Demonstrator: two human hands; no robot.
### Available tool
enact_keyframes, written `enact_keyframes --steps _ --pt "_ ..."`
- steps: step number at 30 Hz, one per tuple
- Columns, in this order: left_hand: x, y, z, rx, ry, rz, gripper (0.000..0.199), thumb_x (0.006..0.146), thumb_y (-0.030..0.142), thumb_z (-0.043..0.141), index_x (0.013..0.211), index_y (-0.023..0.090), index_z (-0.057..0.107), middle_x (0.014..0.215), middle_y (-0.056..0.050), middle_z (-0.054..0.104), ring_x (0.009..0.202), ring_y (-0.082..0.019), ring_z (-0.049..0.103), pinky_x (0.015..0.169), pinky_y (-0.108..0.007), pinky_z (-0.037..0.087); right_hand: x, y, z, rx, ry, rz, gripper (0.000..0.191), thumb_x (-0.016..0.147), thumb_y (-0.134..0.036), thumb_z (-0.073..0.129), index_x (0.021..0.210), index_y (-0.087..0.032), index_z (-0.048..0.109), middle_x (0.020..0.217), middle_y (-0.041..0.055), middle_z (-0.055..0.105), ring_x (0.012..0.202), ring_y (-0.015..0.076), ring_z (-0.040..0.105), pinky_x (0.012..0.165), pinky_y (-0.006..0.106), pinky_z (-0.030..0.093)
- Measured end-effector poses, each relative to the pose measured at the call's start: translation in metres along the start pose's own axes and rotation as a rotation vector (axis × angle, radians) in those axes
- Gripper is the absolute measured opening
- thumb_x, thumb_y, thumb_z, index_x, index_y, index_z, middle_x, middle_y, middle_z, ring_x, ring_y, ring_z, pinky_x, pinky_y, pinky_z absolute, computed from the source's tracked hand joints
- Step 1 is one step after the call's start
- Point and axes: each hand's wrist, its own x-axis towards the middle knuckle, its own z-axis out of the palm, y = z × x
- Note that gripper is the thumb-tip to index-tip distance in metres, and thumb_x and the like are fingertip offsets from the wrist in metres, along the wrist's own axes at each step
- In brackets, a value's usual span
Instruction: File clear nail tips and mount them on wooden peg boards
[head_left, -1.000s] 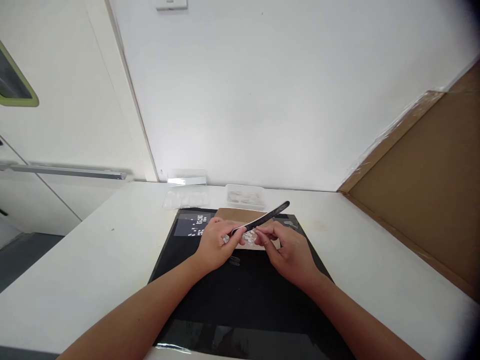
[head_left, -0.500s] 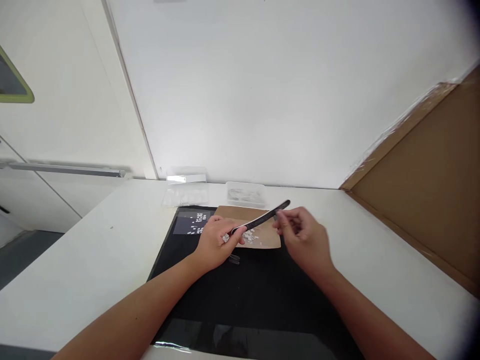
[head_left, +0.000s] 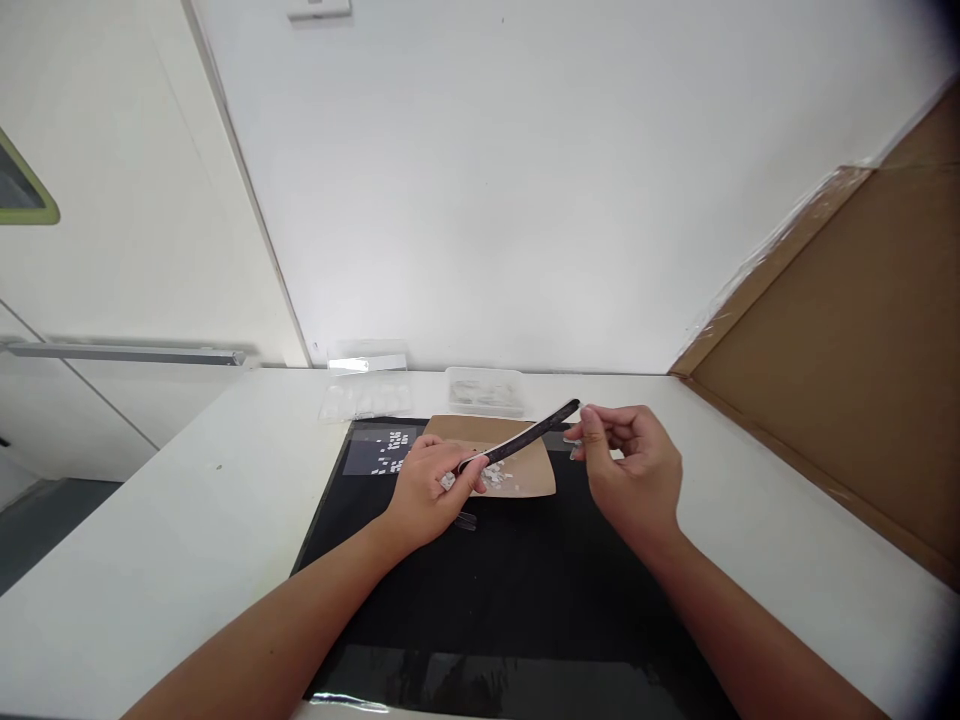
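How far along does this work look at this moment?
Partly done, as far as I can judge. Small white pieces already sit in rough rows on the mat's far left. In hand: the left hand holds a black strip; the right hand is at its far end, contents unclear. Probably left: loose white bits on the brown paper.

Premises: an indoor work corner, workshop-like; we cannot tell the exact kind. We record: one white counter (head_left: pixel 187 510) against a plain white wall (head_left: pixel 480 200); one black mat (head_left: pixel 517 580), with small white chips (head_left: pixel 495 476) on brown paper (head_left: pixel 534 468); clear plastic cases (head_left: pixel 486 391), far side; one large cardboard panel (head_left: pixel 840 370), right; one green-framed pane (head_left: pixel 16 190), left.
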Motion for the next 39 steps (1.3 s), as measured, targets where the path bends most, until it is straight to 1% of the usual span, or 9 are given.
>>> enact_keyframes --steps 4,9,11,15,19,24,28,31,39 --pt "-0.001 0.004 0.002 -0.003 -0.01 0.014 0.038 0.106 0.03 0.051 0.073 0.022 0.069 0.07 0.002 0.075 0.065 -0.014 0.066 0.087 -0.036 0.045 -0.001 0.006 0.001 -0.092 -0.021 -0.014 0.027 0.097 -0.049 0.064 0.098 -0.022 0.063 0.081 0.0035 0.076 0.059 0.0174 0.069 0.058 0.03 0.055" --pt "-0.001 0.003 0.005 0.033 -0.024 0.067 0.033 0.105 0.028 0.054 0.077 0.022 0.07 0.068 0.002 0.076 0.067 -0.015 0.067 0.089 -0.037 0.045 -0.024 -0.004 0.007 -0.104 -0.457 -0.226 0.021 0.101 -0.043 0.059 0.096 -0.024 0.067 0.083 0.0038 0.077 0.067 0.0193 0.073 0.062 0.031 0.057" --pt "0.0 0.002 0.005 0.03 -0.022 0.063 0.031 0.105 0.027 0.055 0.079 0.022 0.07 0.07 0.002 0.076 0.068 -0.014 0.067 0.088 -0.036 0.044 -0.031 -0.01 0.007 -0.076 -0.51 -0.31 0.019 0.101 -0.04 0.057 0.096 -0.025 0.068 0.082 0.0029 0.076 0.069 0.019 0.074 0.064 0.031 0.057" --pt "0.001 0.002 0.003 0.022 -0.001 0.043 0.033 0.105 0.026 0.054 0.075 0.021 0.068 0.073 0.003 0.075 0.066 -0.013 0.065 0.087 -0.035 0.044 -0.023 -0.013 0.001 -0.077 -0.265 -0.219 0.019 0.1 -0.042 0.061 0.096 -0.025 0.067 0.078 0.0014 0.075 0.061 0.0175 0.071 0.061 0.03 0.056" --pt "0.001 0.004 0.003 0.01 0.017 0.013 0.035 0.105 0.027 0.054 0.073 0.021 0.069 0.071 0.003 0.074 0.067 -0.013 0.066 0.087 -0.035 0.044 0.0 0.001 -0.005 -0.138 -0.047 -0.082 0.026 0.097 -0.049 0.065 0.094 -0.023 0.063 0.074 0.0024 0.075 0.059 0.0182 0.07 0.06 0.03 0.056" --pt "0.003 0.007 0.001 0.002 0.024 -0.024 0.037 0.107 0.032 0.051 0.076 0.022 0.07 0.072 0.002 0.075 0.069 -0.014 0.068 0.089 -0.035 0.045 0.003 0.012 -0.003 -0.13 -0.115 -0.081 0.028 0.098 -0.05 0.062 0.096 -0.022 0.062 0.075 0.0023 0.075 0.058 0.018 0.069 0.058 0.03 0.054" --pt "0.003 0.007 0.001 0.007 0.027 0.002 0.036 0.106 0.031 0.052 0.076 0.022 0.069 0.072 0.003 0.075 0.068 -0.014 0.068 0.087 -0.035 0.045 -0.018 0.001 0.005 -0.115 -0.387 -0.306 0.02 0.101 -0.041 0.056 0.093 -0.024 0.065 0.075 0.0017 0.075 0.066 0.0186 0.071 0.066 0.032 0.055" --pt "0.003 0.006 0.001 0.02 0.021 0.01 0.036 0.106 0.032 0.052 0.077 0.022 0.07 0.073 0.002 0.076 0.069 -0.015 0.068 0.087 -0.036 0.045 -0.028 -0.006 0.008 -0.093 -0.451 -0.408 0.018 0.101 -0.038 0.055 0.094 -0.026 0.067 0.074 0.0014 0.074 0.068 0.0199 0.071 0.07 0.035 0.056" --pt "0.003 0.007 0.002 -0.017 0.029 -0.011 0.034 0.106 0.029 0.052 0.08 0.023 0.073 0.07 0.003 0.075 0.069 -0.015 0.068 0.087 -0.036 0.045 0.002 0.007 -0.008 -0.137 0.03 -0.167 0.02 0.097 -0.043 0.064 0.098 -0.023 0.063 0.076 0.0021 0.073 0.061 0.0196 0.069 0.059 0.033 0.053"
